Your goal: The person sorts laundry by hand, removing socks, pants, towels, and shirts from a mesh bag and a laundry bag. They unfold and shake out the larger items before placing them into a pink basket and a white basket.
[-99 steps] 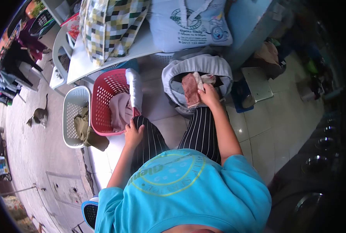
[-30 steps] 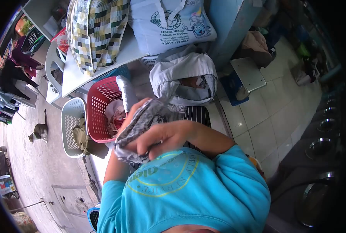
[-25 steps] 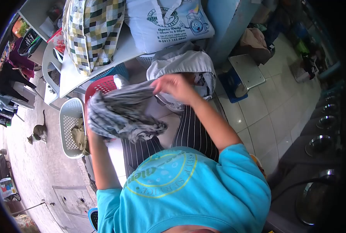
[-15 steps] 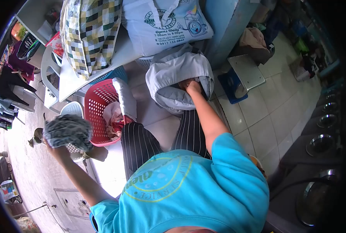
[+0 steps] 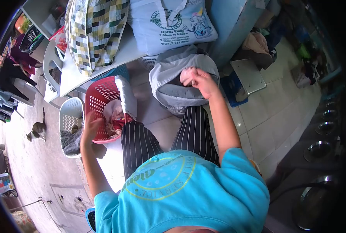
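My right hand [image 5: 205,84] pinches a small crumpled pink cloth [image 5: 187,76] just above the opening of a grey fabric laundry hamper [image 5: 169,68]. More dark fabric seems to lie inside, mostly in shadow. My left hand [image 5: 91,126] is empty, fingers loosely apart and a little blurred, over the near left edge of a red plastic laundry basket [image 5: 93,93]. That basket holds pale and reddish clothes [image 5: 113,116], with a white cloth [image 5: 125,95] draped over its right side. A grey patterned garment [image 5: 70,143] rests in the white basket [image 5: 73,110] beside it.
A white table [image 5: 122,54] bears a checkered bag [image 5: 97,35] and a white printed laundry bag [image 5: 173,29]. A scale with a metal plate [image 5: 248,75] stands right of the hamper. A cat [image 5: 38,128] is on the floor at left; dark machines [image 5: 289,171] line the right.
The grey patterned garment has left my left hand and lies in the white basket. That hand has moved right, towards the red basket. My right hand has risen from the hamper with the pink cloth.
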### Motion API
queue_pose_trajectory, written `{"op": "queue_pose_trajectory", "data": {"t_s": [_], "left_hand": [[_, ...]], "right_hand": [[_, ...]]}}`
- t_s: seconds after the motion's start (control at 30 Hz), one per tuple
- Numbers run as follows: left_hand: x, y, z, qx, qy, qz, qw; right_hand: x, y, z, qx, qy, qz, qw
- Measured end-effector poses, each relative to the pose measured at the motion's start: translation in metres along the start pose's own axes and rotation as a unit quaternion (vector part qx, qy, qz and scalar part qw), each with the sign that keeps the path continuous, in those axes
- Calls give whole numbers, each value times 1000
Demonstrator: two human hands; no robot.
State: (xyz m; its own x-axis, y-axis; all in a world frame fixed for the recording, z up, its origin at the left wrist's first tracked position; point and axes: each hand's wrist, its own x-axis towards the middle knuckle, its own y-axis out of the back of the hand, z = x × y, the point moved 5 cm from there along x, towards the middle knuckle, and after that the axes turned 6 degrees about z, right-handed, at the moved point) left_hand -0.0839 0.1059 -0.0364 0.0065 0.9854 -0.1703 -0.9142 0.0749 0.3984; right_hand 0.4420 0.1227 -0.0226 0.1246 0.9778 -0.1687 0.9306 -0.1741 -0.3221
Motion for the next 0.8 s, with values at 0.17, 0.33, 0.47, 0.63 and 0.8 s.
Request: {"op": "queue_pose_trajectory", "data": {"t_s": [0.17,0.33,0.47,0.63,0.8], "left_hand": [[-22,-131,90,85,-90,-258,958],[-29,-183,186,-115,-230,-188,948],[-13,-215,202,-149,-294,-81,941],[30,-255,180,-234,-196,-149,941],[61,-257,193,-176,-214,-139,951]], "right_hand": [[-37,-65,-123,159,117,-98,975],[-69,-130,-180,209,155,-216,941],[-69,-159,-183,186,184,-260,930],[-74,-185,-149,127,121,-384,907],[-93,-187,-136,-389,473,-53,789]]}}
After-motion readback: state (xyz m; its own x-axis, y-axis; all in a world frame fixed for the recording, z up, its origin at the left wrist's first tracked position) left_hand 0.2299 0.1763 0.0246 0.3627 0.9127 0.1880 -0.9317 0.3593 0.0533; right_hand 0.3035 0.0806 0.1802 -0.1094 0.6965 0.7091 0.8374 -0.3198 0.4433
